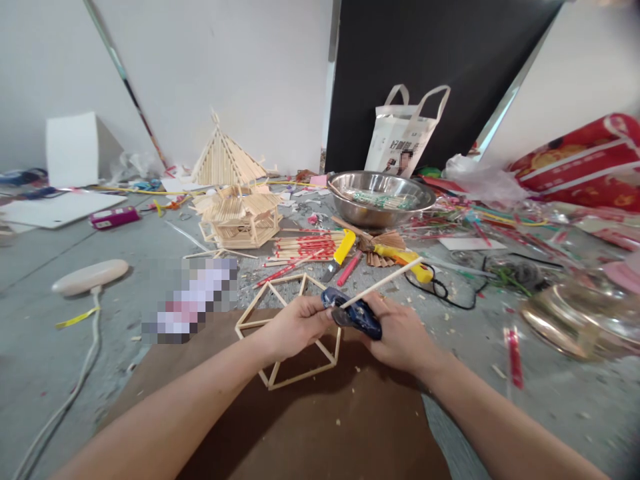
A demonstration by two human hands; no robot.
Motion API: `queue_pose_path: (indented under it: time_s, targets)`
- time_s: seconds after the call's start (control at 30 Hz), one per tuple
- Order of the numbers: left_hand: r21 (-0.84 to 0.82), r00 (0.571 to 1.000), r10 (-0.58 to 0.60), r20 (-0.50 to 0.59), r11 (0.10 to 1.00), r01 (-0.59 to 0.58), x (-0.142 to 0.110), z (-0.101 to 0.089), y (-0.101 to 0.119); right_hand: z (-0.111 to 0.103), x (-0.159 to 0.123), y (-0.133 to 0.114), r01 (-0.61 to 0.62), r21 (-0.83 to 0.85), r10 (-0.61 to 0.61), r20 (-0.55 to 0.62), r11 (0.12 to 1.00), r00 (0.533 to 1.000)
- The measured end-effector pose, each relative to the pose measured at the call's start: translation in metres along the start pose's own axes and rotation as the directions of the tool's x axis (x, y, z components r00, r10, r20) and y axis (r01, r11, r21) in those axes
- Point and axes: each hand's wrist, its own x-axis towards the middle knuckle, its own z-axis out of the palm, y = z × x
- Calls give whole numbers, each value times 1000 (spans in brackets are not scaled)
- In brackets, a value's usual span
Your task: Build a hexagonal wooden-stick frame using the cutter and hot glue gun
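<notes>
My left hand (303, 325) is closed, its thumb and fingers pinched near the lower end of a thin wooden stick (383, 283). My right hand (400, 331) is closed around a blue-handled tool (367, 320) with a dark metal part, perhaps cutters or pliers. The stick crosses over this tool and slants up to the right. How the left fingertips meet stick and tool is partly hidden. Under my left wrist a hexagonal wooden stick frame (303, 373) with spokes lies on a brown sheet (300, 433).
Behind stand a stick-built pavilion (240, 220) and a metal bowl (383, 207). A yellow utility knife (344, 248), red-marked sticks (305, 248) and a yellow-handled tool (403, 257) lie ahead. A white corded device (93, 277) is at left, a gold-coloured lid (575, 320) at right.
</notes>
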Motion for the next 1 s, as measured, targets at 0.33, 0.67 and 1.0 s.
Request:
queue_pose_path:
  time_s: [0.33,0.67,1.0]
  targets:
    - [218,987,139,-75,969,-120,0,1,-2,-1,0,-2,-72,-2,72,57,997,996]
    - [410,940,290,-178,891,-197,1,5,-8,0,2,-5,-83,-30,84,38,996,996]
    - [-60,998,-62,7,996,63,2,-4,-6,1,1,1,-15,-15,15,33,1000,999]
